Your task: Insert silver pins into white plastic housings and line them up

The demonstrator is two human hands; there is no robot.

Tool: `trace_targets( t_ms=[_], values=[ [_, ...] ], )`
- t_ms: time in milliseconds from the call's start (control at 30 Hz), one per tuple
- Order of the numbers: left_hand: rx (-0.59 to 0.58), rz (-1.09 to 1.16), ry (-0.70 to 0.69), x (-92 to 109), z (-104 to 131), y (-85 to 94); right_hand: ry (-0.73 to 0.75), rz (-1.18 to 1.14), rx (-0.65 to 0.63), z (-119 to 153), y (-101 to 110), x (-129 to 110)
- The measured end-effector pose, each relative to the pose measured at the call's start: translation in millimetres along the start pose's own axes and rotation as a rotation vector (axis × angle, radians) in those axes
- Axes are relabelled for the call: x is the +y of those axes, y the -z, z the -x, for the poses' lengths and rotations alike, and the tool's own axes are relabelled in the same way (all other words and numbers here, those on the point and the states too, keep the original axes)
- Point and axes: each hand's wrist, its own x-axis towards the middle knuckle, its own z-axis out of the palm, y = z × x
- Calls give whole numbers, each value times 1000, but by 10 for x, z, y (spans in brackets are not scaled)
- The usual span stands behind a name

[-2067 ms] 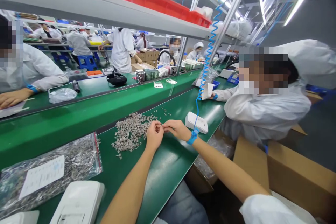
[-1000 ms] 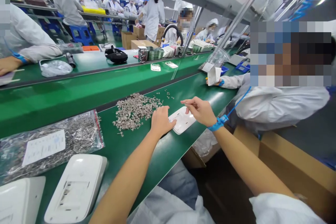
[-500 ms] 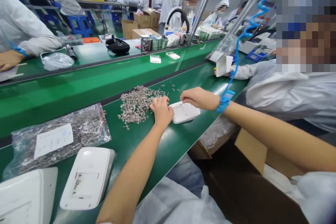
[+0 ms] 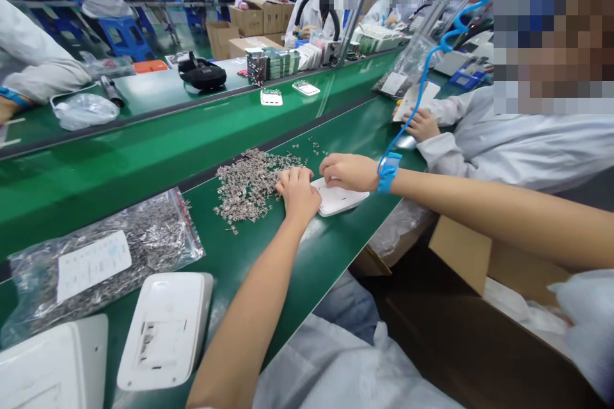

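A white plastic casing (image 4: 341,200) lies on the green bench in front of me. My left hand (image 4: 298,193) rests at its left edge, fingers bent over the near side of a pile of small metal parts (image 4: 247,185); whether the fingertips hold a part is hidden. Over the casing's upper left, my right hand (image 4: 348,171), with a blue wrist strap, has its fingers pinched together and pointing down; anything between them is too small to make out. Another white casing (image 4: 163,332) with a slotted recess lies at the lower left.
A clear bag of metal parts (image 4: 153,249) lies left of the pile. A larger white casing (image 4: 52,364) sits at the lower left corner. Two small casings lie on the green strip beyond. A co-worker's hand (image 4: 422,124) holds a white piece at right. A coiled blue cord (image 4: 425,73) hangs to my wrist.
The camera view has shifted slightly. My right hand has moved a little left over the casing. The co-worker at right has brought a hand onto the white piece, which is now tilted differently.
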Motion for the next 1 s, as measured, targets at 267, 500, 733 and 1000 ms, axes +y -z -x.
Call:
trace_targets(
  t_ms=[267, 500, 733, 1000],
  values=[
    [-17, -3, -48, -29, 4, -37, -44, -29, -63, -121, -44, -11],
    [-58, -17, -47, -20, -5, -31, -38, -55, -200, -205, 50, -3],
    [-63, -34, -78, -36, -10, -60, -48, -41, -201, -224, 53, -9],
    [-67, -78, -140, -32, 17, -77, 16, -51, -287, -242, 86, -15]
  ],
)
